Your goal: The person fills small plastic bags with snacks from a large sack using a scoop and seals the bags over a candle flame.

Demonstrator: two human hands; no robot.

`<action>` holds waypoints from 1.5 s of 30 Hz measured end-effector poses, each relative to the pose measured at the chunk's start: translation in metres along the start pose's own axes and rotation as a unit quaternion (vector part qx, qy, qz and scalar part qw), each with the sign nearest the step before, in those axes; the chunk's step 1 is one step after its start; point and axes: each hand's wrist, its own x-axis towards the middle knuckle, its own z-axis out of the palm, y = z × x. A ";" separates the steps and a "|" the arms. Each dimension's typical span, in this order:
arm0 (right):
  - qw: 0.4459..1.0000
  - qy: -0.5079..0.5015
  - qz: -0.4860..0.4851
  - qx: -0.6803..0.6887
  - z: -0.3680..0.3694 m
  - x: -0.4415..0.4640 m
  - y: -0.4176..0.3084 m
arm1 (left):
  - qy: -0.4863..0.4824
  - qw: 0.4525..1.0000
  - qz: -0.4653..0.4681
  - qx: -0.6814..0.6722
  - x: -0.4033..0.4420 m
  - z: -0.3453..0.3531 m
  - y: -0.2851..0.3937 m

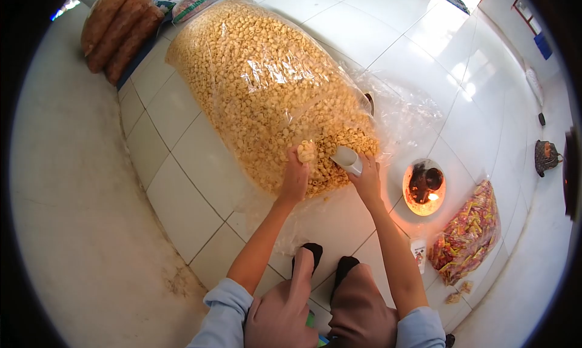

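A very large clear plastic bag (242, 63) full of yellow, ring-like puffed snacks lies on the floor in front of me, its mouth toward me. Loose snacks (330, 181) show at that opening. My left hand (294, 178) is closed on a small clear bag of snacks (307, 151), held upright at the big bag's mouth. Just to its right, my right hand (367, 179) grips a white scoop (347, 159). The scoop's open end points left, over the loose snacks. The fingertips behind the scoop are partly hidden.
On the right, a plate (415, 208) holds a dark object and a small burning flame. Beyond it lie a bag of red-and-yellow packets (467, 233) and a few small filled bags (459, 292). Long brown-filled bags (118, 33) rest at the far left by the wall.
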 end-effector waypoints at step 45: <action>0.874 0.093 -0.158 0.450 -0.147 0.002 -0.087 | -0.093 0.928 -0.041 -0.358 0.044 0.044 0.149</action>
